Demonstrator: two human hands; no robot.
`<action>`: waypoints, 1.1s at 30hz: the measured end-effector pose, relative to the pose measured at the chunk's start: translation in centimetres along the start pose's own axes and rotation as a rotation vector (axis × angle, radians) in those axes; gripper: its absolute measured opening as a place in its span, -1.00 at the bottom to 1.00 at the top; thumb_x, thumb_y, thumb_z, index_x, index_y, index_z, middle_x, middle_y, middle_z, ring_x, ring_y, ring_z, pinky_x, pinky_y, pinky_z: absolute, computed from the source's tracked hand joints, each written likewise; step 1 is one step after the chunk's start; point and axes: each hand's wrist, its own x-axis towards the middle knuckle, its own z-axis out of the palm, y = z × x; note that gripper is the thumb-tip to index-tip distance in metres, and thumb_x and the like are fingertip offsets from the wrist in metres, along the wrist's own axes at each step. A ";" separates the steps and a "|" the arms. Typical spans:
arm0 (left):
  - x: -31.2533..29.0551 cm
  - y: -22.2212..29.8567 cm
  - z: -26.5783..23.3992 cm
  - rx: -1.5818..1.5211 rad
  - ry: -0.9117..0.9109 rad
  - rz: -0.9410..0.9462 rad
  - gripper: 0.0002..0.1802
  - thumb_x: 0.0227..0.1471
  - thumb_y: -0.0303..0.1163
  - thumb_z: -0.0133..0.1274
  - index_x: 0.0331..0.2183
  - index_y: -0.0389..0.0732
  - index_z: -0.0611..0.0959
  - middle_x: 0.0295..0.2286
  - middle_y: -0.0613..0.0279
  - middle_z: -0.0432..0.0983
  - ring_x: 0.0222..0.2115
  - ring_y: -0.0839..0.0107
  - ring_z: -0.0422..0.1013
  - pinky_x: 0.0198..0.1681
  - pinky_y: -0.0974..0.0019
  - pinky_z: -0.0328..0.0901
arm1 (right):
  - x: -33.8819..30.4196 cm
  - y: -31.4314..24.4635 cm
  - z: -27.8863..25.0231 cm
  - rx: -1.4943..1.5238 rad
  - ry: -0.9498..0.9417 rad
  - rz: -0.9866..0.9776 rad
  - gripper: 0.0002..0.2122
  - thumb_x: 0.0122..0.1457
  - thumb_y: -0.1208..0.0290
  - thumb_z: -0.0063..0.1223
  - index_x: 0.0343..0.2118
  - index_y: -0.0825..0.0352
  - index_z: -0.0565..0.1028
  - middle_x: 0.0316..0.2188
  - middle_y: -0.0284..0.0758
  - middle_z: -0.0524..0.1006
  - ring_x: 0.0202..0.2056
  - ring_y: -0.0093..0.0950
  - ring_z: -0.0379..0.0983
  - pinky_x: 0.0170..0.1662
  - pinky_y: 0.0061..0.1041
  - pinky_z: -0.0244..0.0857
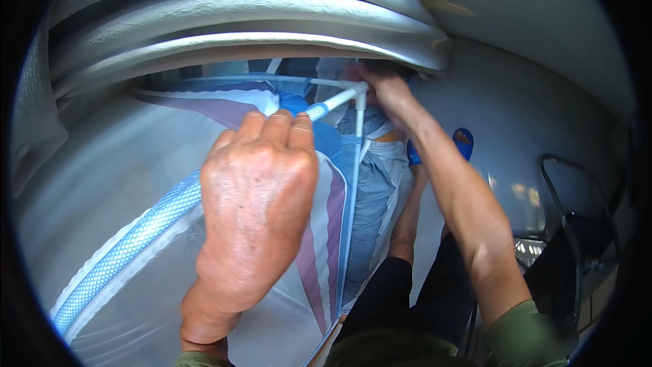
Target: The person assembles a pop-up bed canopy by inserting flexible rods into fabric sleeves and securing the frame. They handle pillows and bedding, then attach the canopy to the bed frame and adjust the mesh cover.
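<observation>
Close in front, my left hand [261,194] is closed around a white pole [336,100] that runs in a blue mesh sleeve [146,231]. This pole reaches a white corner joint [358,90], where other thin tubes meet. Beside that joint is my right hand [380,85], its fingers blurred and partly hidden in shadow. From the tubes hangs a fabric cover with blue edging, sheer panels and purple-and-white stripes [336,211]. I cannot make out whether the right fingers hold the joint or something behind it.
Thick grey folds of cloth [258,17] hang across the top. Crumpled grey-blue fabric [372,204] lies inside the tube frame. My feet are in blue slippers [464,144] on the grey floor [523,109]. A dark metal-framed chair [577,224] stands at the right.
</observation>
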 end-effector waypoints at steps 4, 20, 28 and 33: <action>0.3 0.1 -0.2 0.009 -0.046 0.011 -0.62 -0.09 -0.61 0.16 -0.14 -0.35 0.72 -0.24 0.07 0.66 -0.30 0.19 0.53 -0.27 0.19 0.41 | 8.3 -4.4 0.8 -0.647 -0.063 -0.232 -0.66 0.43 0.26 0.02 0.09 0.40 0.55 -0.09 -0.18 0.66 -0.05 -0.38 0.60 0.04 -0.40 0.49; 1.0 0.0 2.1 0.035 0.125 0.070 -0.69 -0.16 -0.52 0.27 -0.25 -0.35 0.76 -0.30 0.14 0.67 -0.37 0.34 0.50 -0.41 0.32 0.33 | 13.8 -10.9 -0.6 -1.512 -0.047 -0.416 -0.63 0.35 0.21 0.09 0.06 0.38 0.56 -0.15 -0.16 0.67 -0.09 -0.36 0.62 0.04 -0.39 0.48; -0.9 1.7 0.1 0.057 -0.023 0.105 -0.70 -0.16 -0.56 0.25 -0.26 -0.39 0.76 -0.28 0.04 0.66 -0.37 0.30 0.48 -0.43 0.29 0.33 | 3.1 -14.3 -0.6 -1.704 -0.234 -0.404 -0.61 0.31 0.18 0.13 0.05 0.37 0.57 -0.18 -0.14 0.67 -0.11 -0.35 0.62 0.03 -0.39 0.48; -0.6 3.0 -0.1 -0.006 -0.005 0.028 -0.67 -0.14 -0.59 0.23 -0.22 -0.41 0.75 -0.27 0.02 0.66 -0.36 0.29 0.49 -0.42 0.28 0.34 | -1.5 -17.1 0.0 -1.856 -0.293 -0.266 -0.60 0.29 0.16 0.15 0.04 0.36 0.57 -0.19 -0.14 0.67 -0.12 -0.34 0.63 0.03 -0.38 0.47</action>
